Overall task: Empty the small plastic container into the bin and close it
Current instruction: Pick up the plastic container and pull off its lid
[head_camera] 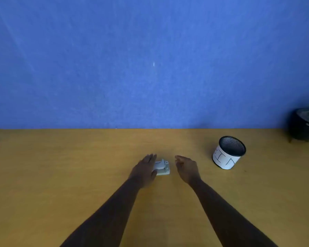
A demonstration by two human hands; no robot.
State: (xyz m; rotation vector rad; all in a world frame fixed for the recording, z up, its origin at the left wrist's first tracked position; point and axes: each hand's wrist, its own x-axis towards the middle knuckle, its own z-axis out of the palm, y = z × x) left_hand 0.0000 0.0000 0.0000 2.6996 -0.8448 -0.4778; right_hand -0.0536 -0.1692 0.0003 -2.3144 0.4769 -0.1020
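A small pale plastic container lies on the wooden table near the middle. My left hand rests against its left side with the fingers stretched forward and the thumb touching its near corner. My right hand hovers just to its right, fingers loosely curled and apart, holding nothing. The bin, a black mesh cup wrapped in white paper with letters drawn on it, stands farther right and leans toward me. Whether the container's lid is open or shut is unclear.
A dark round pot with a plant sits at the far right edge of the table. A blue wall rises directly behind the table's back edge.
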